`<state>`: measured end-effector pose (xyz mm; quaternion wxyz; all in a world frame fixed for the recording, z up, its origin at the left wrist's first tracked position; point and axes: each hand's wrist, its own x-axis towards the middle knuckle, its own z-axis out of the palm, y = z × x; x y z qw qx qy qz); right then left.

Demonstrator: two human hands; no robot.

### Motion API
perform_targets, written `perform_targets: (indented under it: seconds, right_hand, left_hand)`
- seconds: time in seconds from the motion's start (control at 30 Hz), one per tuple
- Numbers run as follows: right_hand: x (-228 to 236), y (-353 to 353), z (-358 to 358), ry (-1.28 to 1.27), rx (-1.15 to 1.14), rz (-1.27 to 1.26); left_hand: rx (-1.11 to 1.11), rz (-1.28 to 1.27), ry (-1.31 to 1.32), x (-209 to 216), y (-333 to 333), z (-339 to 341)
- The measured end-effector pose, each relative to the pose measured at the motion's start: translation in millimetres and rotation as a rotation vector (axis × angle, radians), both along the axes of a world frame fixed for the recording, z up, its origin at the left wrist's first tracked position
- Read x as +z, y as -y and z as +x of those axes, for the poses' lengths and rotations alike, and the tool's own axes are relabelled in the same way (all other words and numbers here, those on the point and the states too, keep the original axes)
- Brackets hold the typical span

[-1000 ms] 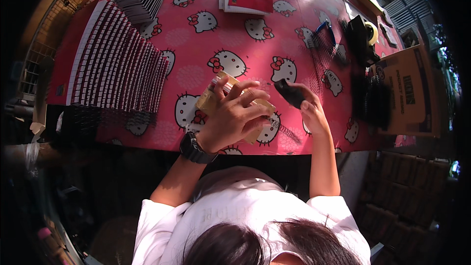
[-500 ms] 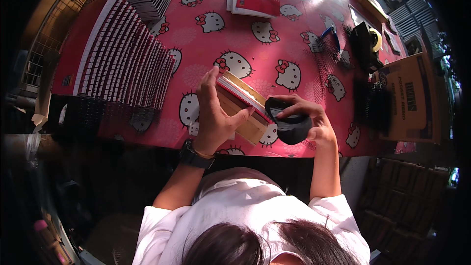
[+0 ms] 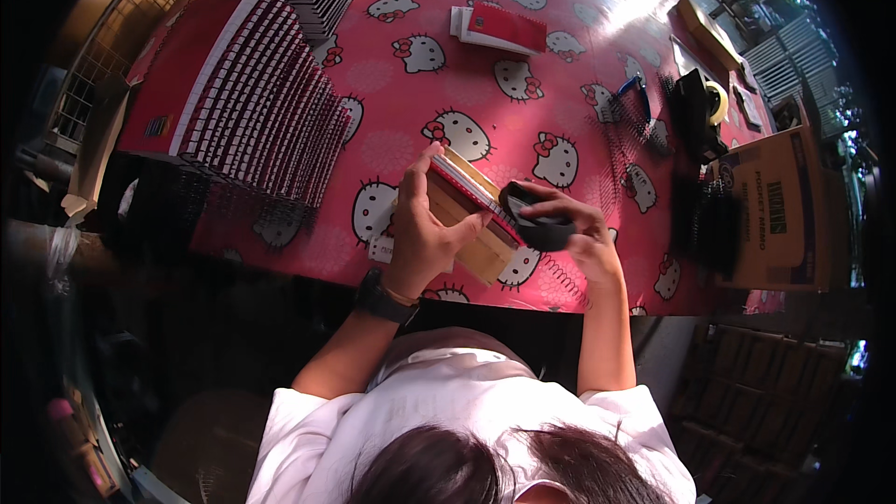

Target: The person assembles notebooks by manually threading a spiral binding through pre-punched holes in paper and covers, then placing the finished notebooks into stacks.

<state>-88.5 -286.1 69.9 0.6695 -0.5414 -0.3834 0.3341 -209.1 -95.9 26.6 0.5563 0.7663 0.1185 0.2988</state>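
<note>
Steadying pad (image 3: 469, 189) against wooden block (image 3: 487, 259) with left hand (image 3: 425, 238), clasping black tool (image 3: 543, 229) in right hand (image 3: 594, 241). Expect pad light, stiffish, prone to fanning; pinch across both faces.

Small notepad (image 3: 483, 198), red w/ white pgs, is seen nearly edge-on, set in wooden jig (image 3: 485, 257) btwn light-brown strips, both slanted diag. from upper L to lower R. Notepad's upper end + near side are gripped by L hand (image 3: 425, 233). Rounded blk tool (image 3: 541, 224) is held in R hand (image 3: 593, 238) at notepad's lower R end; contact can't be told. Thin wire coil (image 3: 565, 282) is seen just below tool, slanted too.
</note>
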Motion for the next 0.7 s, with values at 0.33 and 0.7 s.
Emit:
perform_targets:
  seconds: [0.33, 0.7]
  right_hand:
    - [-19.3, -17.2, 14.5, 0.179, -0.211, -0.235]
    - [-7.7, -23.0, -2.2, 0.011, -0.125, -0.125]
  left_hand:
    - [0.003, 0.065, -0.033, 9.5, -6.9, -2.1]
    - [0.052, 0.643, -0.086, 17.5, -12.8, -7.7]
